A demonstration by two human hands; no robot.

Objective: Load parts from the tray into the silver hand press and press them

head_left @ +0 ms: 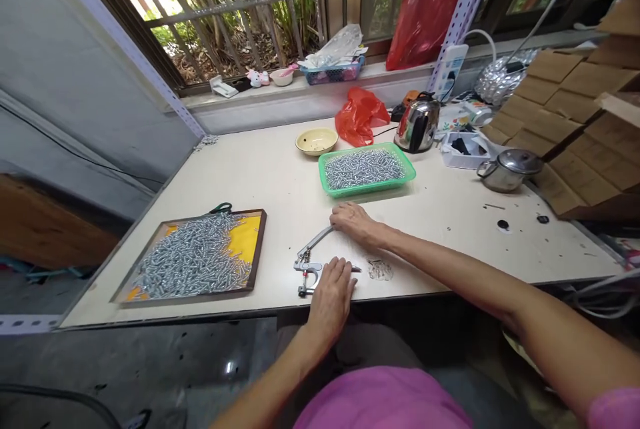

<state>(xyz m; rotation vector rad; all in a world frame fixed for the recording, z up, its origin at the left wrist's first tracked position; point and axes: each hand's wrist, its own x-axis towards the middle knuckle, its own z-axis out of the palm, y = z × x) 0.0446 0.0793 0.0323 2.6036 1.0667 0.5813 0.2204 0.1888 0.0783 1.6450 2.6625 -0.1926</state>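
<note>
A small metal hand press tool point(309, 259) lies near the front edge of the pale table point(280, 175). My left hand point(331, 292) rests flat over its base, fingers stretched out. My right hand point(353, 221) is curled over the end of the tool's long lever handle. To the left stands a brown-framed yellow tray point(253, 235) heaped with several small silvery metal parts point(195, 255). Beyond the hands sits a green plastic basket point(367, 171) filled with similar metal parts.
A yellow bowl point(317, 141), a red plastic bag point(360, 117), a steel kettle point(418, 125) and a lidded steel pot point(509, 169) stand at the back. Stacked cardboard boxes point(580, 102) fill the right side. A small pile of parts point(380, 269) lies beside my left hand.
</note>
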